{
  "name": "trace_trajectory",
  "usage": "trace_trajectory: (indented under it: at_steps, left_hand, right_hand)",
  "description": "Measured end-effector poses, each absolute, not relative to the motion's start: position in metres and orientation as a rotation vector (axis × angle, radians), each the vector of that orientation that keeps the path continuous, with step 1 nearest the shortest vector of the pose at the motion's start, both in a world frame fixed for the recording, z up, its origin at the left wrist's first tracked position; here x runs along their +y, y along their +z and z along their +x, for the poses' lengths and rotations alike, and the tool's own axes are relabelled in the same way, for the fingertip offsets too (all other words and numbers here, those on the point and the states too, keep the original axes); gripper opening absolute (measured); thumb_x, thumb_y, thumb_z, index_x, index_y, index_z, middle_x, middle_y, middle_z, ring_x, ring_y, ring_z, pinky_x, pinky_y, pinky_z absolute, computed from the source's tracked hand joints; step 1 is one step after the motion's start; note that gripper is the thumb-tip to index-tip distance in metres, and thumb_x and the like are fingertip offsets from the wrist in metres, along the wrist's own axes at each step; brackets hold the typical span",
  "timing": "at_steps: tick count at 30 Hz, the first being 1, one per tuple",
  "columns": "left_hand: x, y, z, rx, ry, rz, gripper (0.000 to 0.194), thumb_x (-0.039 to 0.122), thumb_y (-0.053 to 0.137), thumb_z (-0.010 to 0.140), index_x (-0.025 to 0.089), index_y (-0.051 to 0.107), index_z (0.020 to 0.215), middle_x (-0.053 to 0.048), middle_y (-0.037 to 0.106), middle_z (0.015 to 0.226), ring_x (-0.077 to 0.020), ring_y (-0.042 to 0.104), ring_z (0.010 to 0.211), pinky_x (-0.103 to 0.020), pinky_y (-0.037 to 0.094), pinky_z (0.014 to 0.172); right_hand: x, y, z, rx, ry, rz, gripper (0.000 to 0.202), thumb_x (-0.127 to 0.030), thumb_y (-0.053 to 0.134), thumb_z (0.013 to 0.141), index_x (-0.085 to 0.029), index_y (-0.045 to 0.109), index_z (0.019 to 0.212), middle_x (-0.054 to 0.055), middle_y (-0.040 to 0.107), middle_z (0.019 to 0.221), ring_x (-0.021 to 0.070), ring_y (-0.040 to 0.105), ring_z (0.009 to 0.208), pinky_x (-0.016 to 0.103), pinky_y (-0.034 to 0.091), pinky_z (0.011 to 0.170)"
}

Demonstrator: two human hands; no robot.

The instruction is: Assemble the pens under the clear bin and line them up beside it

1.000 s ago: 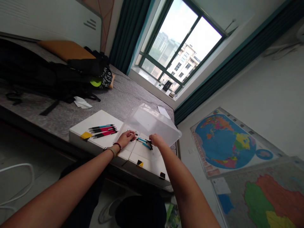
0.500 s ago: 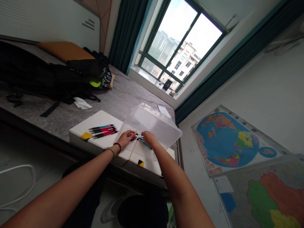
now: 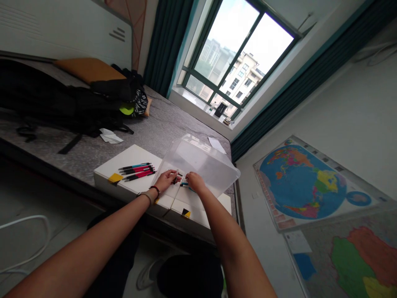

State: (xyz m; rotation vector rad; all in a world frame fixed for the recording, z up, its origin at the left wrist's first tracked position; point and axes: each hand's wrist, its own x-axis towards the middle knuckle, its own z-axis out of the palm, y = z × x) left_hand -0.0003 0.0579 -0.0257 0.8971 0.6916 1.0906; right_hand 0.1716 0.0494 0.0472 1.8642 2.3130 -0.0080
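Observation:
My left hand [image 3: 166, 180] is closed, its fingertips around a small dark pen-like piece [image 3: 179, 176]. Close by on the right, my right hand [image 3: 195, 181] pinches its fingers together over something too small to make out. A blue pen [image 3: 185, 184] lies partly hidden beneath the right hand. Both hands are in front of a translucent plastic bin [image 3: 211, 163] tipped on its side, its mouth toward me. Left of the hands, several red, blue and black pens [image 3: 138, 171] lie side by side on a white box [image 3: 133, 153].
The white boxes stand at the front edge of a grey table [image 3: 167, 118]. A crumpled tissue [image 3: 110, 136] and a black bag [image 3: 62, 101] are at the left. White paper [image 3: 216, 145] lies behind the bin. Wall maps [image 3: 310, 182] hang at the right.
The view has shifted slightly. My right hand has come lower over the blue pen, covering more of it. The fingers of both hands have moved a little; the row of pens is unchanged.

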Motion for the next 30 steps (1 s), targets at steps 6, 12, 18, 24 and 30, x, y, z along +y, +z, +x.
trace_trajectory:
  at_steps: [6, 12, 18, 24, 30]
  left_hand:
    - [0.058, -0.026, 0.0, 0.691, 1.095, 0.87, 0.052, 0.057, 0.073, 0.067, 0.017, 0.057, 0.096, -0.009, 0.074, 0.086, -0.02, 0.07, 0.083, -0.04, 0.053, 0.085]
    - [0.057, -0.026, 0.0, 0.72, 1.09, 1.032, 0.05, 0.057, 0.074, 0.065, 0.017, 0.059, 0.091, -0.008, 0.074, 0.084, -0.0191, 0.069, 0.08, -0.037, 0.051, 0.082]
    - [0.055, -0.022, -0.003, 0.744, 1.064, 1.197, 0.043, 0.05, 0.078, 0.062, 0.016, 0.068, 0.087, -0.006, 0.073, 0.086, -0.0168, 0.065, 0.078, -0.03, 0.048, 0.076]
    - [0.053, -0.02, -0.005, 0.783, 1.044, 1.213, 0.042, 0.048, 0.079, 0.061, 0.016, 0.072, 0.087, -0.007, 0.072, 0.084, -0.0155, 0.061, 0.073, -0.03, 0.046, 0.073]
    - [0.054, -0.022, -0.006, 0.788, 1.056, 1.233, 0.041, 0.048, 0.079, 0.061, 0.016, 0.072, 0.086, -0.007, 0.072, 0.084, -0.0155, 0.061, 0.073, -0.03, 0.047, 0.073]
  right_hand:
    - [0.046, 0.059, 0.186, 2.435, -0.196, 2.228, 0.018, -0.022, 0.056, 0.086, -0.022, 0.072, 0.096, 0.006, 0.071, 0.1, 0.0185, 0.064, 0.096, 0.026, 0.044, 0.087]
    - [0.045, 0.065, 0.185, 2.373, -1.286, 2.846, 0.016, -0.03, 0.063, 0.081, -0.017, 0.064, 0.089, 0.007, 0.072, 0.091, 0.0178, 0.068, 0.081, 0.031, 0.054, 0.075]
    - [0.027, 0.076, 0.168, 2.236, -2.414, 2.705, 0.029, -0.041, 0.071, 0.075, -0.018, 0.057, 0.087, 0.008, 0.07, 0.1, 0.0175, 0.07, 0.084, 0.032, 0.056, 0.074]
    - [0.029, 0.076, 0.168, 2.4, -2.004, 2.749, 0.022, -0.038, 0.062, 0.083, -0.019, 0.06, 0.095, 0.005, 0.068, 0.09, 0.0163, 0.067, 0.079, 0.033, 0.055, 0.073]
    - [0.022, 0.1, 0.178, 2.807, -0.323, 2.205, 0.015, -0.023, 0.059, 0.088, -0.022, 0.072, 0.095, 0.004, 0.062, 0.091, 0.0155, 0.059, 0.086, 0.028, 0.046, 0.083]
